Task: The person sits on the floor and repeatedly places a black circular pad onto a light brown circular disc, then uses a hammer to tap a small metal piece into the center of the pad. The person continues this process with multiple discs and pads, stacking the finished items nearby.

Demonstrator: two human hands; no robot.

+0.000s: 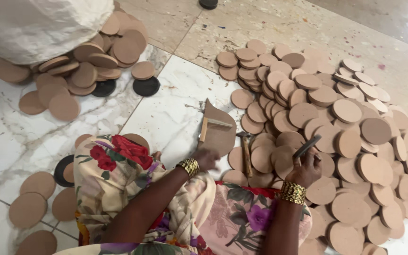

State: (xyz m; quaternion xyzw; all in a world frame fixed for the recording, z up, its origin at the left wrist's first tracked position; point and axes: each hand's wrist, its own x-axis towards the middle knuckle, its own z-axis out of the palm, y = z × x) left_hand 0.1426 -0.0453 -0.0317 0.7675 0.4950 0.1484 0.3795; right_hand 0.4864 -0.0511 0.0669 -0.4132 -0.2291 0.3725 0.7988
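Hands first, from the head view: the right hand [304, 166] grips a dark disc [307, 146] on edge over the disc heap [336, 127] on the floor, while the left hand [206, 158], fingers curled, rests at the teardrop board [219, 127]. Whether it grips the board cannot be told. A steady hold on the disc's rim, with the hammer [246, 152] near, would serve best.

Around your right hand [304, 169], the round discs [346, 111] look like matt brown fibreboard, smooth-faced; the disc [307, 145] you grip shows a dark edge. Left of it, your left hand [206, 158] rests by a hammer [246, 152] with a wooden handle. The floor [175, 113] beneath is glossy marble-look tile.
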